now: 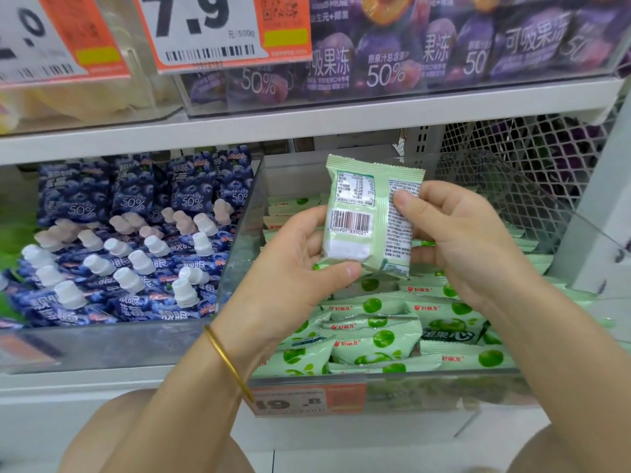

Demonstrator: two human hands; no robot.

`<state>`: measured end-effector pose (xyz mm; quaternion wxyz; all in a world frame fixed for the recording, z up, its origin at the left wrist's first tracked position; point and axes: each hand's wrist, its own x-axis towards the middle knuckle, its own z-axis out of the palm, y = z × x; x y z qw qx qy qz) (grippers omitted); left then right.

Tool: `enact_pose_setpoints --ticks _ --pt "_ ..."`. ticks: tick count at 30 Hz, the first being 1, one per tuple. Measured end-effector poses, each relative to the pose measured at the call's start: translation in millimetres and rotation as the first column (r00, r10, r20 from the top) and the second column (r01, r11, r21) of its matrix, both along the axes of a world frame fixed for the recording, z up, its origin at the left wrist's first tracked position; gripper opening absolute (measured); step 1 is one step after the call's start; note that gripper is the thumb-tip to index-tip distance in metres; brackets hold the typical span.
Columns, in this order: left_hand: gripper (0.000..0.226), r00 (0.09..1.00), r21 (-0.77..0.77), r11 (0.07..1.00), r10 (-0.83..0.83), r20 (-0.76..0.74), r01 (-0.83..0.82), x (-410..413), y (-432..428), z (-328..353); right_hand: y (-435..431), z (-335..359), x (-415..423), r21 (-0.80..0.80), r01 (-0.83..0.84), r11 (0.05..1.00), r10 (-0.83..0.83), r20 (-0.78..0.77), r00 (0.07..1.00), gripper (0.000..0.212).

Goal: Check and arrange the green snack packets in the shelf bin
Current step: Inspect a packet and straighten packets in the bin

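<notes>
Green packet (368,216) pinched by left hand (293,264) and right hand (454,233), back label up: check step. Next, probably set into bin (444,377) rows.

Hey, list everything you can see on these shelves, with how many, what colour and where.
held packet: one, pale green, barcode side up, above the bin
packets: many, green, piled in the bin
bin: one, clear, lower shelf, right
blue pouches: many, white caps, lower shelf, left
purple pouches: several, upper shelf
price tags: three, orange and white, two up top, one on bin front
mesh: one, white, behind bin, right
bangle: one, gold, left wrist
left hand: one, grips held packet's lower left
right hand: one, pinches its right edge
</notes>
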<state>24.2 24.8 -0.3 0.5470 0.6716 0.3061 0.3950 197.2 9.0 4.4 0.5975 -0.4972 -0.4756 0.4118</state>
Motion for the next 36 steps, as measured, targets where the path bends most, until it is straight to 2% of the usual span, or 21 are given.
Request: enact_pose_setpoints --ticks 5,9,12,18,21,22,24,25,27,30,34,36 --pt "0.055 0.999 -0.027 1.0 -0.006 0.035 0.007 -0.6 -0.5 0.2 -0.6 -0.9 0.0 0.011 0.007 1.0 -0.006 -0.02 1.0 0.016" --pt "0.053 0.992 -0.079 0.994 0.079 0.098 -0.072 -1.5 0.9 -1.9 -1.6 -0.2 1.7 0.019 -0.017 1.0 0.019 -0.094 0.995 0.008" --pt "0.045 0.975 -0.157 0.981 0.143 0.172 -0.116 1.4 0.6 -1.4 -4.6 2.0 3.4 0.032 -0.067 0.997 0.071 -0.128 0.989 0.018" --pt "0.041 0.917 -0.354 0.934 0.177 0.357 -0.042 8.0 -0.4 3.7 -11.1 4.6 10.8 0.059 -0.228 0.972 0.235 -0.17 0.957 0.035" --pt "0.04 0.901 -0.433 0.901 0.182 0.394 0.007 8.9 -0.7 6.4 -13.0 4.8 17.0 0.088 -0.193 0.977 0.207 -0.199 0.958 0.032" --pt "0.039 0.906 -0.452 0.892 0.172 0.386 0.023 9.3 -0.8 6.6 -14.1 4.1 20.0 0.111 -0.151 0.982 0.167 -0.145 0.975 0.04" --pt "0.036 0.929 -0.466 0.883 0.12 0.351 0.062 9.8 -0.7 5.9 -17.8 2.4 26.4 0.186 -0.107 0.977 0.095 0.072 0.993 0.057" --pt "0.035 0.941 -0.462 0.883 0.086 0.328 0.081 10.2 -0.9 5.4 -20.0 1.7 28.7 0.214 -0.126 0.969 0.086 0.187 0.979 0.058" --pt "0.033 0.961 -0.44 0.892 0.022 0.276 0.106 11.4 -2.4 4.8 -24.5 1.0 33.6 0.237 -0.168 0.957 0.087 0.317 0.945 0.045" --pt "0.03 0.983 -0.388 0.917 -0.018 0.182 0.089 13.6 -5.6 5.4 -31.1 2.4 40.5 0.259 -0.165 0.952 0.05 0.399 0.915 0.024" --pt "0.026 0.999 -0.271 0.963 0.016 0.047 -0.003 21.2 -9.4 4.4 -40.3 6.8 45.8 0.312 -0.168 0.935 0.051 0.351 0.935 0.024" --pt "0.026 0.997 -0.151 0.985 0.078 -0.03 -0.081 25.0 -10.9 2.7 -43.3 9.8 51.6 0.328 -0.13 0.936 0.014 0.334 0.942 0.021"
